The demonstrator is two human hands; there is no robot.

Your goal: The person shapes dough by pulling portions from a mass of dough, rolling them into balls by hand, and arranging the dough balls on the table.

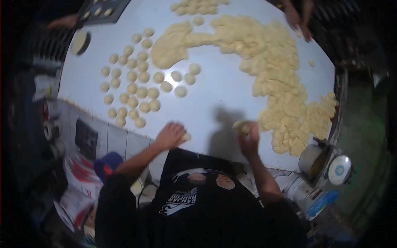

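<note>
A head-worn camera looks forward and steeply down from above the wearer's shirt [182, 206], whose front fills the bottom center of the frame. The left hand [170, 135] and right hand [249, 138] fall near the middle, closest to the lens after the shirt, with the table [223, 82] stretching away above them. The wide-angle lens bows the table's outline and rounds the view off into black corners. Its reach takes in a tray [103, 12] at the far left, another person's hands [301, 25] at the far right and the floor [359, 128] beyond the table's right side.
</note>
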